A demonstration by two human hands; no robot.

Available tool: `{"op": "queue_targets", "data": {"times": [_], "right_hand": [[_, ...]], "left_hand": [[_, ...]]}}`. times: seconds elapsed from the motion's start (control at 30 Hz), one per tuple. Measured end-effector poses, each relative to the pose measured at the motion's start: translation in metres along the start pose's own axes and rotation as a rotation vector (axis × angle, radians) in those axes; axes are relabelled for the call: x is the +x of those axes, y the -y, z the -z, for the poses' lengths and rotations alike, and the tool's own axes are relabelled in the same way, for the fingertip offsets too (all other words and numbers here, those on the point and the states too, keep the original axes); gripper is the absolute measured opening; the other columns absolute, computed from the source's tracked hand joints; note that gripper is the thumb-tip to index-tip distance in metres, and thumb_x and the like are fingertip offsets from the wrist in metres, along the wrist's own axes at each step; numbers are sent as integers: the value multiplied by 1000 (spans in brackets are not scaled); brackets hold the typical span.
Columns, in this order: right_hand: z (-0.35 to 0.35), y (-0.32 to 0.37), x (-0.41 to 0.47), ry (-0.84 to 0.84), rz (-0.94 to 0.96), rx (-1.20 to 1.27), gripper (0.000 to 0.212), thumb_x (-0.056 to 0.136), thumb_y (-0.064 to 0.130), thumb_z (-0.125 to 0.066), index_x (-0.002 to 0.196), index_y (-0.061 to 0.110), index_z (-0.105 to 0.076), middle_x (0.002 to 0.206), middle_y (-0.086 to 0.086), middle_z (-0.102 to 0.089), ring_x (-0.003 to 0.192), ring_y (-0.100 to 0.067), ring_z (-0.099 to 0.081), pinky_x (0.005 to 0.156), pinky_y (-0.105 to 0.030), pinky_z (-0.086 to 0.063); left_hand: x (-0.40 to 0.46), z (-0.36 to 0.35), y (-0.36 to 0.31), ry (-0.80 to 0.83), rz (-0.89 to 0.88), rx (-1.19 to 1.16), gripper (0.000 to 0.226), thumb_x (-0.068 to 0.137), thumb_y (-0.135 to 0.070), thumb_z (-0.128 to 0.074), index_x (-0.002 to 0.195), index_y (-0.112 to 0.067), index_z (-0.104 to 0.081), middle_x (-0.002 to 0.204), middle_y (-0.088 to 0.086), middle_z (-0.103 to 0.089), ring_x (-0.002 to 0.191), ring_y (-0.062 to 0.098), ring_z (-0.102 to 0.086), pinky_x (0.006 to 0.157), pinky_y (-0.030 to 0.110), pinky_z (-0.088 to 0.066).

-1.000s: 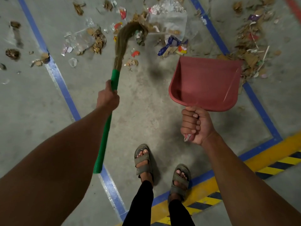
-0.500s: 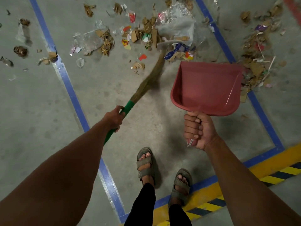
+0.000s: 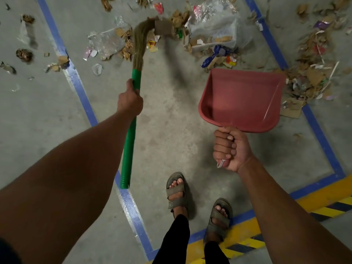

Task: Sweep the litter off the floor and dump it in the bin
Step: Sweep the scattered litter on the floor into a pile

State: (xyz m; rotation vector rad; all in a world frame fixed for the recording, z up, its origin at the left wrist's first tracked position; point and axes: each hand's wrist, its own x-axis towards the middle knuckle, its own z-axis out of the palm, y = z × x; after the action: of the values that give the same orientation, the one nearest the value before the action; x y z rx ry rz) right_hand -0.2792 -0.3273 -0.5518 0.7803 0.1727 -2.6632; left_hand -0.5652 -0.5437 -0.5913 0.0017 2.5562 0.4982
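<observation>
In the head view, a broom [image 3: 133, 103] with a green handle was gripped by the left hand [image 3: 130, 101] near the upper end of the handle, the fingers curled round it just below the straw bristles. The handle ran from the lower centre-left of the frame up to the bristles [image 3: 140, 41] at the upper centre, whose bent tips were pressed against a piece of brown cardboard [image 3: 162, 27] at the edge of the litter.

A red dustpan [image 3: 241, 100] was held at the centre right of the frame by the right hand [image 3: 229, 149], which was closed tightly round the short handle at the pan's near end; a small wire loop showed below the fingers. The pan's open mouth was turned toward the top of the frame, and nothing could be seen inside it.

The litter [image 3: 211, 35] was spread across the top of the frame on the grey concrete floor [image 3: 167, 119]: clear plastic bags, torn cardboard, dry leaves and coloured wrappers. A second heap [image 3: 312, 73] lay at the upper right, just beyond the dustpan's far corner. Blue tape lines [image 3: 83, 98] were marked on the floor, and a yellow and black striped band [image 3: 323, 204] was seen at the lower right. Two feet in grey sandals [image 3: 176, 191] were planted at the bottom centre.
</observation>
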Motion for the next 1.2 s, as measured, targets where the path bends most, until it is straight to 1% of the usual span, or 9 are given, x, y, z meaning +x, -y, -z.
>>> {"op": "queue_targets", "data": {"times": [0.17,0.3,0.5,0.63,0.77,0.83,0.93,1.1,1.2], "right_hand": [[-10,11,-3,19,24,11,38,95,23,-44,58,25,-40,41,11,-21,31,-7,-19,35,-21,-25],[-8,19,-21,3,48,-13,38,96,23,-41,59,27,-34,41,11,-19,31,-7,-18,33,-21,-28],[11,26,-60,5,76,5,37,95,23,-45,61,27,-31,41,12,-21,31,-7,-20,33,-21,-31],[35,28,-89,35,94,25,36,96,22,-44,62,27,-33,42,11,-24,32,-7,-22,35,-22,-30],[60,28,-116,43,91,49,36,97,22,-42,62,26,-34,42,11,-24,32,-8,-22,35,-22,-29],[71,27,-126,47,86,65,36,97,22,-41,62,26,-35,42,11,-24,32,-8,-22,36,-23,-27],[87,27,-141,36,95,83,36,97,22,-42,62,26,-35,43,11,-22,33,-8,-20,35,-22,-26],[100,34,-163,36,139,107,36,97,23,-39,62,27,-32,42,11,-21,32,-7,-19,35,-22,-26],[105,41,-182,45,178,121,37,97,23,-41,60,26,-37,42,11,-21,32,-7,-19,35,-21,-25]], "left_hand": [[-40,-23,9,30,-121,-146,39,109,-42,-35,147,-43,-27,88,14,-66,66,36,-68,60,53,-63],[-88,-54,0,64,-220,-233,40,110,-40,-37,149,-41,-28,78,9,-64,58,29,-64,53,45,-59],[-130,-103,-39,210,-366,-122,46,111,-34,-38,155,-36,-26,86,7,-64,64,21,-61,53,31,-46],[-138,-126,-70,411,-382,32,49,111,-31,-38,158,-35,-27,93,14,-67,68,27,-67,67,44,-62],[-127,-142,-105,494,-285,167,50,108,-21,-40,158,-27,-33,112,19,-65,84,33,-72,77,47,-64],[-116,-145,-119,449,-204,163,49,102,-12,-44,150,-21,-43,115,18,-63,91,34,-72,79,48,-64],[-101,-144,-140,312,-148,129,45,93,-6,-49,138,-14,-50,117,17,-63,94,31,-66,76,39,-60],[-111,-142,-169,101,-123,-79,46,101,-17,-39,147,-21,-41,117,14,-63,94,32,-68,80,45,-63],[-139,-153,-172,75,-168,-172,47,105,-26,-36,152,-24,-35,113,13,-65,90,32,-70,79,50,-63]]}}
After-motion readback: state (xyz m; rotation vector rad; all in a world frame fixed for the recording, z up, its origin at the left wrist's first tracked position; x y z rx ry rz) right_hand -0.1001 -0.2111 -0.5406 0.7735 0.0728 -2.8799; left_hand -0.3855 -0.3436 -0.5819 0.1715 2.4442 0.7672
